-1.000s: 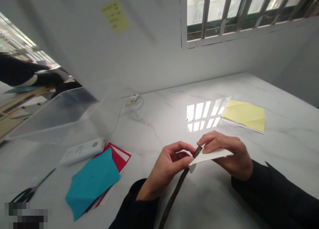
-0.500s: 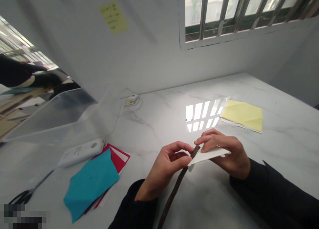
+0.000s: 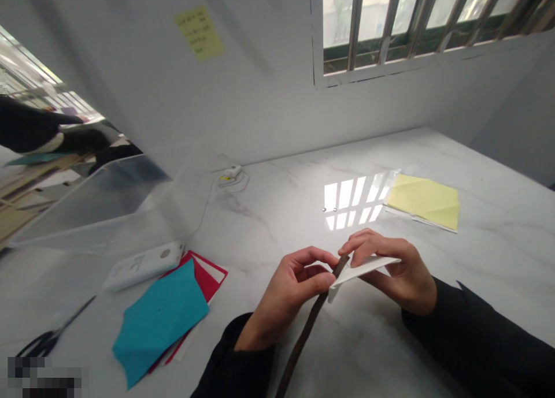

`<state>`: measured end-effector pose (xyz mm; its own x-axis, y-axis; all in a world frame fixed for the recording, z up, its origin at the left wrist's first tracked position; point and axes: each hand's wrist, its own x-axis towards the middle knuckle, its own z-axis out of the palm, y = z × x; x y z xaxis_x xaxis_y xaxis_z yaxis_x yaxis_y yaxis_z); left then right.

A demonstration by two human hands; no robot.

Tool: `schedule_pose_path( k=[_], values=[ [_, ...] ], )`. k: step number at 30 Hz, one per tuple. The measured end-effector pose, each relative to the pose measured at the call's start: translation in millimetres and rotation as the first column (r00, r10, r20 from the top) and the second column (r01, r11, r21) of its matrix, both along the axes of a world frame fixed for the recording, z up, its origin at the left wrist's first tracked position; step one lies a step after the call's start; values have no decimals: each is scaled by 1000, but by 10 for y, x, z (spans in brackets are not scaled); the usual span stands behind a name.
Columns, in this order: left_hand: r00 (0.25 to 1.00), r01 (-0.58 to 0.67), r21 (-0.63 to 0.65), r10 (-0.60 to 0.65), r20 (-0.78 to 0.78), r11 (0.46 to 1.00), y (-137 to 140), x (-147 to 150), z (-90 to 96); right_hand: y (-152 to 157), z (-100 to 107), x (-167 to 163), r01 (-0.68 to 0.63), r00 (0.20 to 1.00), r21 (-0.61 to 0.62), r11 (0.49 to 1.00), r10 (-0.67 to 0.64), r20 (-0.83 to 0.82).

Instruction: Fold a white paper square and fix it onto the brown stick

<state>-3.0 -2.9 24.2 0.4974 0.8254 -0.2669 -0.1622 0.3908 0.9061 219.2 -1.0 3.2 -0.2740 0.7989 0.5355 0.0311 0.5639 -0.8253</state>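
A thin brown stick (image 3: 301, 343) slants up from the bottom edge, its upper end between my two hands. My left hand (image 3: 290, 285) closes thumb and fingers around it just below the tip, with the thumb touching the edge of a folded white paper piece (image 3: 370, 268). That paper lies against the stick and points off to the right. My right hand (image 3: 401, 271) grips the paper, fingers on top and thumb underneath, with the index fingertip close to the stick's end. Any join between paper and stick is hidden by the fingers.
Left on the marbled table (image 3: 269, 201) are blue paper (image 3: 162, 320), red paper (image 3: 212, 276), a white device (image 3: 145, 265), scissors (image 3: 50, 337) and a clear plastic bin (image 3: 99, 213). Yellow paper (image 3: 427, 200) lies right. Another person's dark sleeve (image 3: 30, 123) shows far left.
The hands keep the same hold, with the white paper shifted and tilted very slightly against the stick. The whole view has moved a little.
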Motion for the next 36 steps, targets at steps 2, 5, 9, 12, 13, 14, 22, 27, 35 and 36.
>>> schedule_pose_path(
  k=[2,5,9,12,13,14,22,27,35,36],
  values=[
    [1000,3,-8,-3,11,1000,-3,-5,-12,3,-8,6,-6,1000,5,1000,6,-3],
    [999,11,-17,-11,30,1000,1,-14,-27,6,-16,17,-15,1000,12,1000,15,-8],
    [999,12,-11,-12,31,1000,11,-11,-18,-3,-8,15,-18,1000,-13,1000,17,-16],
    [1000,17,-15,-16,17,1000,10,-2,-2,-23,7,-1,-25,999,-79,997,21,-46],
    [1000,17,-17,-17,16,1000,8,0,0,-30,12,-7,-31,998,-107,994,25,-60],
    [1000,16,-18,-16,16,1000,6,0,-2,-36,17,-14,-41,997,-137,990,31,-74],
    [1000,11,34,-11,1,999,34,-18,-113,-19,-41,-50,-131,979,-500,856,32,-202],
    [1000,19,35,-19,-1,999,54,6,-151,15,-175,-67,-149,970,-605,782,-4,-243],
    [999,-23,-6,24,47,1000,54,94,-179,50,-313,-108,-240,915,-625,743,-42,-400],
    [998,-26,-9,26,50,1000,54,105,-178,56,-311,-113,-245,911,-624,742,-43,-410]
  ],
)
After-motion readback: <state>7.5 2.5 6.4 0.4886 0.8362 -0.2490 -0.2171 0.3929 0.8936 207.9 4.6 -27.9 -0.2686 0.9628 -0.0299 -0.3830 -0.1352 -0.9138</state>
